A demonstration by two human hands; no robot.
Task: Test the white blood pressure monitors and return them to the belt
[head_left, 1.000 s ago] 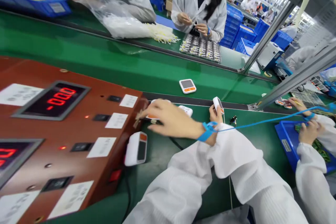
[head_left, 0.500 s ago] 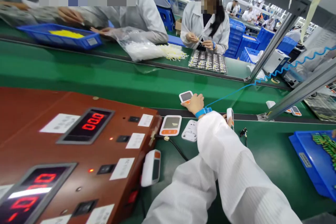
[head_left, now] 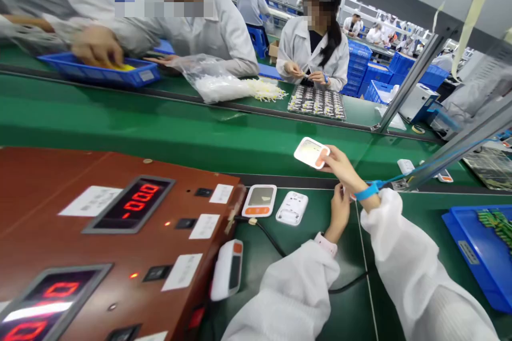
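My right hand, with a blue strap round its wrist, holds a white-and-orange display unit by its orange end, tilted above the green belt. Just below it is my left hand, its fingers closed round a second display unit, mostly hidden behind my right wrist. On the bench to the left of my hands, one display unit lies screen up. Beside it a white unit shows its back. Another display unit stands on edge against the brown box.
A brown test box with red digits fills the left. A blue tray of green parts sits at right, near a metal post. Across the belt, co-workers handle a blue tray and a parts tray.
My right hand has moved right, lifting the display unit off the belt area and turning it. My left hand has come out from under the right sleeve. A co-worker's hand has moved into the blue tray.
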